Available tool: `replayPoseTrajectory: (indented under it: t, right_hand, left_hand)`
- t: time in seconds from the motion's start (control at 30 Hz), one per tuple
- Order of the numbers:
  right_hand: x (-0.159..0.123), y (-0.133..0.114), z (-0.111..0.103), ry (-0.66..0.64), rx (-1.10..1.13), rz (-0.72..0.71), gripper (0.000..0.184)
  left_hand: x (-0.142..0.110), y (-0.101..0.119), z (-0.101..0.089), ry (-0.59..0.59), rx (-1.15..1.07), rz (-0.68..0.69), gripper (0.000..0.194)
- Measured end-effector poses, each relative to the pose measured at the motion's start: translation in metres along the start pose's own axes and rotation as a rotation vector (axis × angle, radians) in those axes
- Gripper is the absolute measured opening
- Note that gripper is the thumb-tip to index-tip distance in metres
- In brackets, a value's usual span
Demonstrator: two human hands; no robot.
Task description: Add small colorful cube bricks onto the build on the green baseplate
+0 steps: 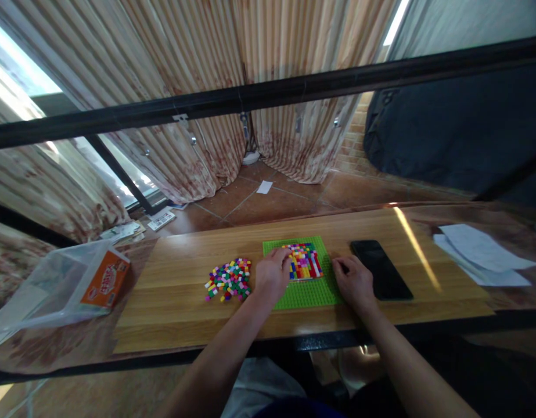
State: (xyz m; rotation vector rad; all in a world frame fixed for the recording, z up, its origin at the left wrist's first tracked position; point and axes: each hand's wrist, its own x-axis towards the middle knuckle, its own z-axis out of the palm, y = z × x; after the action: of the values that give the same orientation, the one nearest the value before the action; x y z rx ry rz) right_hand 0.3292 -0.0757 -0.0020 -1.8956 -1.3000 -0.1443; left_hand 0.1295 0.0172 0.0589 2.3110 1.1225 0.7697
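Observation:
On the table lies a green studded baseplate (pixel 309 297) with a patch of small coloured building bricks (pixel 303 262) set on it in red, yellow, blue, pink and white. My left hand (pixel 272 271) is over the patch's left side, its fingers pinched together at the bricks; whatever is between the fingertips is hidden. My right hand (pixel 355 283) rests loosely curled at the baseplate's right edge, and nothing shows in it. Left of my left hand is a loose heap of small bricks (pixel 230 280) in mixed colours.
A black phone (pixel 381 270) lies beside my right hand. White papers (pixel 483 247) are at the far right. A clear plastic bin (pixel 63 284) with an orange label stands at the left. A black metal bar (pixel 268 96) crosses beyond the wooden board (pixel 184 325), before curtains.

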Motion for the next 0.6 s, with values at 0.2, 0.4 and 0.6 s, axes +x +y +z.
replayPoseTrajectory:
  t: [0.2,0.4,0.6]
  right_hand:
    - [0.0,0.002,0.001,-0.006,0.007,0.014,0.028]
    - [-0.001,0.0,0.0,-0.012,0.028,0.031,0.028]
    - [0.0,-0.001,-0.001,-0.013,0.032,0.031,0.028]
  left_hand:
    - [0.0,0.006,0.005,-0.016,0.135,0.061,0.015]
    - [0.002,0.007,0.011,0.021,0.188,0.098,0.016]
    - [0.004,0.009,0.016,0.047,0.217,0.065,0.011]
